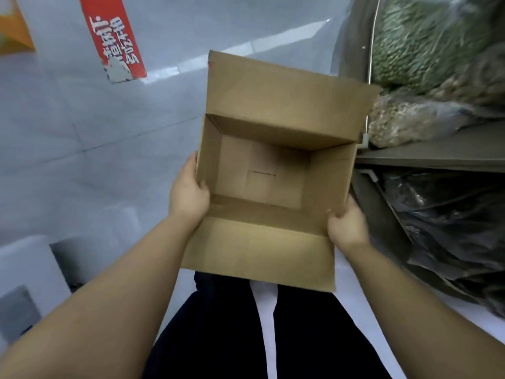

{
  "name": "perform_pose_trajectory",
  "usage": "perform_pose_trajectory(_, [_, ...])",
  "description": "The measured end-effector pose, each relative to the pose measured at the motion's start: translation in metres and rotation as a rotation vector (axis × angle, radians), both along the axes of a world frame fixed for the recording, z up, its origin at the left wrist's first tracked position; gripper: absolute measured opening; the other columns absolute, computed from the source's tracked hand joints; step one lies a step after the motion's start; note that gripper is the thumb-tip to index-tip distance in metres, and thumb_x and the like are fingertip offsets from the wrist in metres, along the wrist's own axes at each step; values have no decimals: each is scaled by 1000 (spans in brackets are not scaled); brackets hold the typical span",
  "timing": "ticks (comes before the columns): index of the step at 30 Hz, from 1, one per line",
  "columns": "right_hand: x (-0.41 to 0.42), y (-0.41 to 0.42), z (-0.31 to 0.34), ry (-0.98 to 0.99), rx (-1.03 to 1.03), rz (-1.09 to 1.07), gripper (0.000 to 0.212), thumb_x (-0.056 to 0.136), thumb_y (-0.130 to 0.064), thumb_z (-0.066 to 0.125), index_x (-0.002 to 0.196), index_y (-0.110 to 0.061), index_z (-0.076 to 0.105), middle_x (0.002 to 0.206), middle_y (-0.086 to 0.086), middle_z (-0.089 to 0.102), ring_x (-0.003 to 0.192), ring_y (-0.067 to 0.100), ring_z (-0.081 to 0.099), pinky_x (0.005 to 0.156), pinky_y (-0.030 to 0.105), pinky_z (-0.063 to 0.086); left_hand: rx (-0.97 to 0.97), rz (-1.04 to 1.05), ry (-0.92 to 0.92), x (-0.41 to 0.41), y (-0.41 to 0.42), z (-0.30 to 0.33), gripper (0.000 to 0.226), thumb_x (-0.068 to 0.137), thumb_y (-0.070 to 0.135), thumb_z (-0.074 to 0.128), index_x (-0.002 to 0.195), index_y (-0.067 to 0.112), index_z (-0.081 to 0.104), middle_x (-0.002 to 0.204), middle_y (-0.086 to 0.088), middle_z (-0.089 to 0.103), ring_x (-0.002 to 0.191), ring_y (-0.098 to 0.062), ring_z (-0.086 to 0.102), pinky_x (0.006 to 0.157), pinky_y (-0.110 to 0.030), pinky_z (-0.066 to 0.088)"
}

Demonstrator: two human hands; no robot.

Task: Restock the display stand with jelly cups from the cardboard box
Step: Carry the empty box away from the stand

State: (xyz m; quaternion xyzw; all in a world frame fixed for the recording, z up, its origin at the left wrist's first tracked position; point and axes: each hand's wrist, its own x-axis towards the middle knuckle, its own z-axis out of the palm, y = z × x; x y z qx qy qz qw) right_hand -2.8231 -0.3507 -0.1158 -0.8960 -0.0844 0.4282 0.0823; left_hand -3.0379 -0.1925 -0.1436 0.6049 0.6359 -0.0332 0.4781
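Note:
An open brown cardboard box (276,250) is held in the air above the floor, in front of my legs. Its far and near flaps are folded outward and its inside shows only bare cardboard bottom; no jelly cups are visible. My left hand (188,194) grips the box's left wall, thumb hooked over the rim. My right hand (347,224) grips the near right corner, fingers curled over the edge. No display stand with jelly cups is in view.
A grey shelf unit (437,157) stands close on the right, with clear bags of green and beige dried goods (426,50) above and dark plastic-wrapped goods (448,222) below. A red sticker (117,39) lies on the grey tiled floor. A white and grey object (24,280) sits at lower left.

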Motion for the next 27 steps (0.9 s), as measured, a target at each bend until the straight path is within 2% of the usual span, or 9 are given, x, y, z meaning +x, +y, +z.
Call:
perform_pose_trajectory(4, [-6, 30, 82, -81, 21, 125, 44, 92, -17, 46, 136, -21, 43, 120, 13, 63, 109, 37, 57, 89, 39, 48, -87, 177, -62, -18, 21, 76, 59, 76, -1, 36, 126, 27, 49, 119, -2, 62, 111, -23, 56, 97, -44, 45])
perform_pose_trajectory(8, [-15, 72, 211, -96, 134, 204, 38, 91, -18, 46, 128, -21, 48, 113, 13, 66, 104, 37, 58, 87, 43, 47, -90, 303, -204, -42, 50, 216, 51, 69, 10, 40, 96, 49, 59, 89, 20, 68, 85, -4, 62, 83, -37, 49])
perform_pose_trajectory(10, [-17, 93, 273, -90, 185, 198, 37, 90, -18, 46, 127, -23, 50, 112, 11, 66, 104, 36, 58, 87, 43, 47, -41, 341, -236, -51, 67, 280, 48, 69, 13, 45, 102, 46, 59, 97, 12, 68, 92, -9, 62, 84, -33, 48])
perform_pose_trajectory(12, [-15, 115, 326, -112, 252, 205, 34, 90, -18, 47, 123, -25, 53, 110, 10, 67, 103, 35, 58, 82, 36, 46, 40, 382, -317, -53, 84, 335, 42, 70, 11, 47, 101, 37, 61, 89, 14, 68, 83, -2, 62, 76, -22, 49])
perform_pose_trajectory(14, [-12, 139, 370, -140, 309, 241, 33, 90, -18, 48, 121, -26, 54, 110, 10, 67, 103, 34, 59, 79, 34, 44, 102, 410, -379, -52, 100, 382, 41, 76, 4, 48, 101, 34, 61, 81, 17, 66, 73, -1, 58, 69, -20, 46])
perform_pose_trajectory(18, [9, 189, 429, -204, 403, 253, 26, 88, -20, 47, 112, -25, 57, 104, 10, 68, 99, 35, 59, 83, 42, 48, 165, 463, -427, -33, 145, 437, 47, 85, -2, 46, 126, 20, 56, 93, 12, 68, 78, -2, 60, 73, -19, 47])
perform_pose_trajectory(20, [29, 217, 443, -238, 415, 242, 28, 88, -23, 46, 114, -29, 56, 102, 7, 68, 97, 34, 59, 80, 39, 47, 186, 457, -438, -11, 177, 451, 46, 86, -2, 47, 126, 18, 56, 107, 5, 69, 86, 0, 63, 80, -18, 48])
perform_pose_trajectory(22, [56, 248, 452, -268, 416, 234, 28, 88, -24, 46, 113, -29, 57, 102, 8, 68, 97, 35, 58, 78, 38, 45, 177, 408, -447, 18, 213, 462, 51, 84, -7, 47, 130, 14, 51, 115, -2, 66, 98, -8, 63, 89, -23, 48])
perform_pose_trajectory(27, [133, 342, 476, -266, 450, 211, 22, 88, -21, 46, 106, -22, 58, 101, 11, 66, 95, 35, 57, 72, 34, 40, 148, 324, -420, 95, 317, 498, 53, 78, -11, 44, 120, 18, 55, 111, -5, 66, 106, -24, 60, 96, -43, 45])
